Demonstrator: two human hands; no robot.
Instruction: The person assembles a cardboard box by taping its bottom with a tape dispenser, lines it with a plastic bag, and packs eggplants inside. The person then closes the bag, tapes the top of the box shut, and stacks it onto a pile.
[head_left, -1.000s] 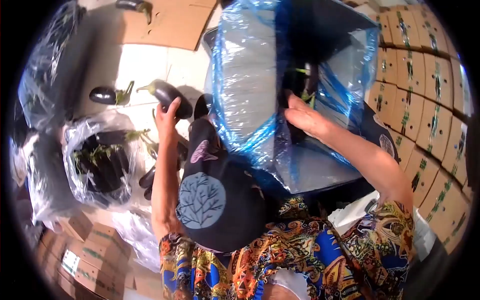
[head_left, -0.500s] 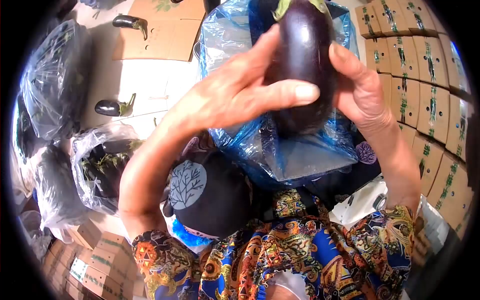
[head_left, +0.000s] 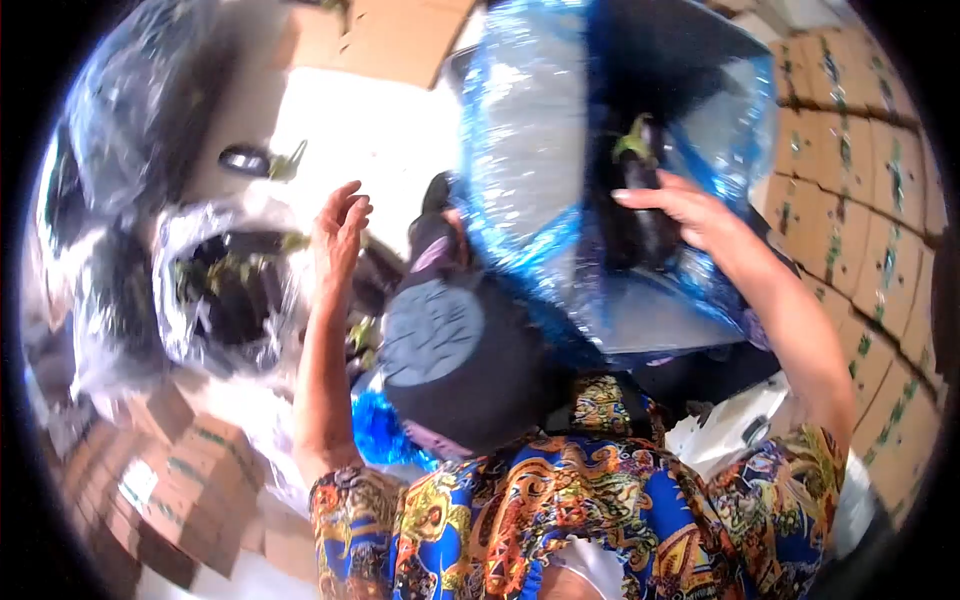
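The right hand (head_left: 695, 215) is inside the open, grey-walled box (head_left: 525, 130) draped in shiny blue-tinted plastic film (head_left: 545, 240), its thumb and fingers parted across the upper side of a glossy, dark purple eggplant with a green cap (head_left: 640, 235). Whether that hand grips the eggplant or merely rests on it cannot be told. Half a second earlier, both hands held a dark purple eggplant close to the camera, above the box; now the eggplant under the right hand lies down in the box, its green cap toward the far end. It appears to be the same one, though this cannot be confirmed. The left hand (head_left: 342, 235) has come away and is bare, its fingers loosely curled and apart, over the white ground near the black fabric with a grey tree print (head_left: 430, 335). In judgement, the two-handed handling of this eggplant is over, placement in the box is well advanced, and only the right hand remains engaged. Further dark eggplants (head_left: 375, 275) lie just beside the left forearm, partly hidden. One small, shiny dark eggplant (head_left: 245, 158) lies apart on the white ground, its position essentially unchanged. A clear plastic bag (head_left: 180, 330) containing dark eggplants stands left of the left forearm. Brown cardboard cartons (head_left: 840, 190) are stacked beyond the right arm.
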